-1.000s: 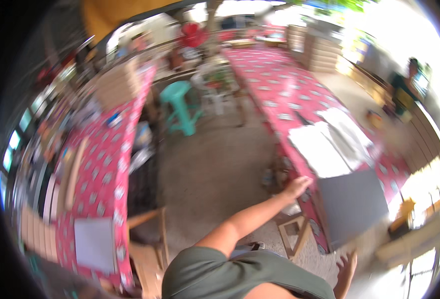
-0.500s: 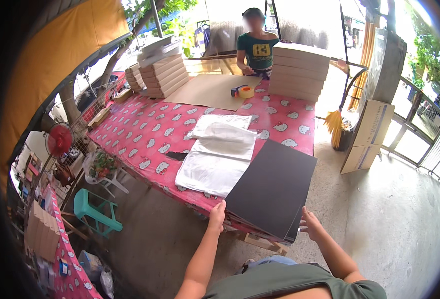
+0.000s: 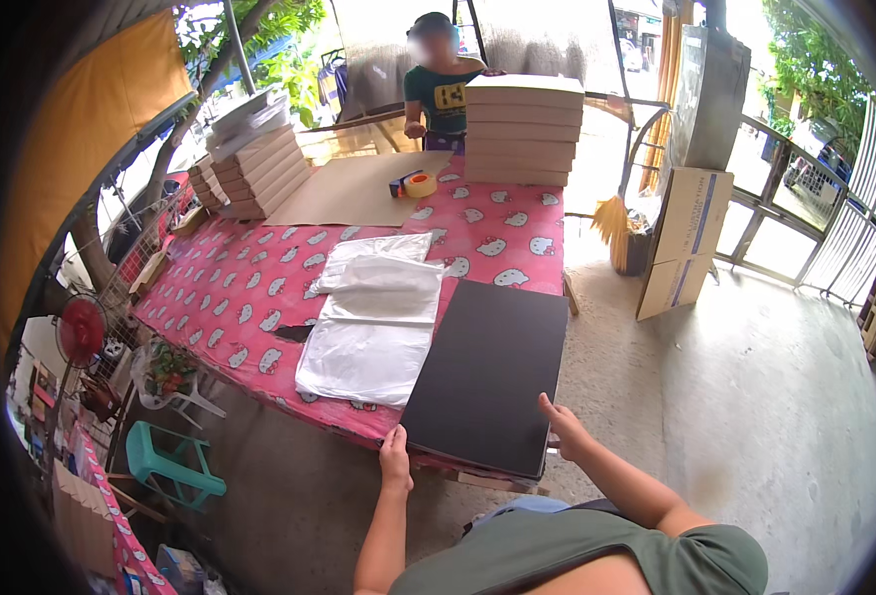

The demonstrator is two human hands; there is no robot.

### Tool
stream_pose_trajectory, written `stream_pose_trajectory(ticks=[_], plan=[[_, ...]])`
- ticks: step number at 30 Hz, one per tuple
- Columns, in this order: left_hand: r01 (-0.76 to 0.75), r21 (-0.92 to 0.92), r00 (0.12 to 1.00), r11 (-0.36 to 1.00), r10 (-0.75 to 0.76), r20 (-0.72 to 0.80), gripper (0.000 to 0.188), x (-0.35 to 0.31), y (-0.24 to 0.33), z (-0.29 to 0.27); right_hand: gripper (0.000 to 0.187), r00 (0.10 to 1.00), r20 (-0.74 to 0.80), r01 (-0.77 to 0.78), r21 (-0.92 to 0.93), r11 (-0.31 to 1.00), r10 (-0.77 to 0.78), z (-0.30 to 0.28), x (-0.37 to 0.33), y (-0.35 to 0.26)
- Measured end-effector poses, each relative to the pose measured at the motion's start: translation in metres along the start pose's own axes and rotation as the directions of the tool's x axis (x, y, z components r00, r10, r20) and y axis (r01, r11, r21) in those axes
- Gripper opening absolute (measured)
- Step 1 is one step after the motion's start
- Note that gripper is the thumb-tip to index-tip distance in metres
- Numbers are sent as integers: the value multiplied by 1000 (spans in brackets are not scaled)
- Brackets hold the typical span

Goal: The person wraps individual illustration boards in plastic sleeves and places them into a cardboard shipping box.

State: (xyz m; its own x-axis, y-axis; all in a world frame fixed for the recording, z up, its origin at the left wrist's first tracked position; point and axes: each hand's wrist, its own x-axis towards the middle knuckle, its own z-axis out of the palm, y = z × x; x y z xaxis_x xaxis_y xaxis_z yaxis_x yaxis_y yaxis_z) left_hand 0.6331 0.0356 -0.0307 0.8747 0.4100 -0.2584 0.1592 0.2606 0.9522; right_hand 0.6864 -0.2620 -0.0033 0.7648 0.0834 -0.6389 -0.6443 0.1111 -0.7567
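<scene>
stack of flat boxes (image 3: pixel 523 129): far end of the table, right side; brown cardboard, flat and rectangular, piled evenly in front of the person standing there.
second stack (image 3: pixel 256 171): far left corner of the table; the same flat brown boxes, piled a little askew, with pale sheets on top.
upright carton (image 3: pixel 684 241): on the floor right of the table, leaning; tall, flat, tan, with a blue stripe down its face.
clear plastic bags (image 3: pixel 376 312): middle of the table, just left of the black board; flat, whitish, lying overlapped.
signs and screens: none show.
</scene>
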Motion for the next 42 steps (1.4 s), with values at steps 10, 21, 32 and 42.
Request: stream_pose_trajectory(ticks=[10, 21, 32, 42], plan=[[197, -192, 972, 962, -165, 169, 27, -91, -8, 44, 58, 979, 203, 9, 13, 1000, -12, -62, 1, -27], [418, 58, 860, 906, -416, 296, 66, -79, -21, 52, 59, 973, 224, 50, -9, 999, -47, -67, -7, -16], [541, 101, 718, 835, -521, 461, 60, -92, -14, 23, 71, 950, 303, -44, -128, 991, 81, -85, -2, 10], [340, 58, 853, 939, -334, 401, 72, -78, 4, 55, 47, 887, 453, 3, 185, 983, -88, -65, 46, -42]])
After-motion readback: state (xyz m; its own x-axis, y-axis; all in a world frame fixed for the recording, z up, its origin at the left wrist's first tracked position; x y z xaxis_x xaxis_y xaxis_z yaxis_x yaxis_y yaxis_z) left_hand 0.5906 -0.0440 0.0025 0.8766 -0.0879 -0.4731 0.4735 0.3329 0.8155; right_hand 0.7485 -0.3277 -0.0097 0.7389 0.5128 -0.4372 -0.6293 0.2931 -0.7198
